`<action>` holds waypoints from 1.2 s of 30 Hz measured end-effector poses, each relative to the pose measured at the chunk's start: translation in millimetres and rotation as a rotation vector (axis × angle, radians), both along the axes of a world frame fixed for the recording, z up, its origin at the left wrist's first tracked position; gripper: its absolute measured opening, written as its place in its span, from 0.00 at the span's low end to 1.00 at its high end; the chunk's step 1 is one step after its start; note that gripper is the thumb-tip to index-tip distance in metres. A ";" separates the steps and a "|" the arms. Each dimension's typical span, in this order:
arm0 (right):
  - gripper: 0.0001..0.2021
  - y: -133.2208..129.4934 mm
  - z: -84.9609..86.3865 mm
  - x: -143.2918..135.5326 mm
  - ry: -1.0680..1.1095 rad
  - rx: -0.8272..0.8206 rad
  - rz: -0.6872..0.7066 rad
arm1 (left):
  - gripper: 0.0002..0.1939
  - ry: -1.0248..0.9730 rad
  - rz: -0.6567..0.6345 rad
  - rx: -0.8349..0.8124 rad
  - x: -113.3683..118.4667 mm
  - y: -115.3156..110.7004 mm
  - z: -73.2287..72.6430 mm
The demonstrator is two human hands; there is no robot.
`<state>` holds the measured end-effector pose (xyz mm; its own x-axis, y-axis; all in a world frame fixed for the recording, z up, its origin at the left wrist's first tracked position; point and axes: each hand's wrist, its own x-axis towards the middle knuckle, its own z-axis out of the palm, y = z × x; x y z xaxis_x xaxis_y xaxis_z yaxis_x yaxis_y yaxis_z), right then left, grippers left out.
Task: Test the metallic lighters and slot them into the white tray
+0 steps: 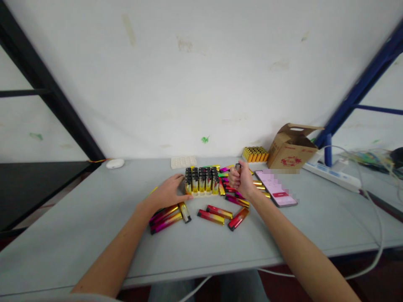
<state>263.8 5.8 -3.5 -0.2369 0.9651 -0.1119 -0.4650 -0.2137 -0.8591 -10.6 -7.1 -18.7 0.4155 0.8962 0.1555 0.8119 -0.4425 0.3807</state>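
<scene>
The pale holder [204, 194] sat on the grey table [78, 209], at mid-scene, with upright lighters [202, 180] packed in rows, black tops up and yellowish bodies below. Your left hand [170, 191] rested against its left end, fingers and thumb spread wide around the near left corner. Just to the right, your right hand [242, 180] was raised in a closed fist around what looked like a lighter [238, 167], only its dark end showing.

Loose lighters lay flat on three sides: purple-and-gold ones [166, 223] near left, red-and-yellow ones [210, 217] on the near side, and a mixed scatter [236, 201] to the right. The standing rows looked well filled, yet many lighters lay outside them, so the work seemed only partly done.

Farther out, a pale pitted tray [183, 162] lay at the far edge by the wall [201, 84]. At far right stood a block of yellow lighters [255, 154], beside an open cardboard box [291, 156]. A phone [273, 188] lay right of your fist, a white power strip [333, 175] beyond it, and a small white case [115, 163] far left.
</scene>
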 end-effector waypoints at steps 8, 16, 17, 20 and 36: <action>0.21 -2.8 3.8 -5.6 0.029 0.021 -0.020 | 0.38 -0.030 -0.004 -0.009 -1.8 1.3 -0.8; 0.20 -7.5 4.7 -16.4 0.026 -0.049 -0.055 | 0.39 -0.031 0.003 -0.011 -0.5 0.5 0.9; 0.20 -8.3 4.9 -17.3 0.023 -0.058 -0.058 | 0.39 -0.027 0.004 -0.011 -0.5 0.5 1.2; 0.19 -9.3 4.3 -18.5 0.012 -0.065 -0.056 | 0.39 -0.006 0.010 -0.008 -1.0 0.7 0.6; 0.25 -6.8 -0.9 -12.3 0.015 0.074 0.003 | 0.38 -0.005 -0.015 0.006 -2.9 1.4 -2.8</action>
<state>251.5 -1.1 -4.4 -0.2405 0.9700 -0.0364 -0.4777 -0.1509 -0.8654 -13.5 -5.7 -21.5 0.4286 0.8887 0.1629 0.8032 -0.4573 0.3817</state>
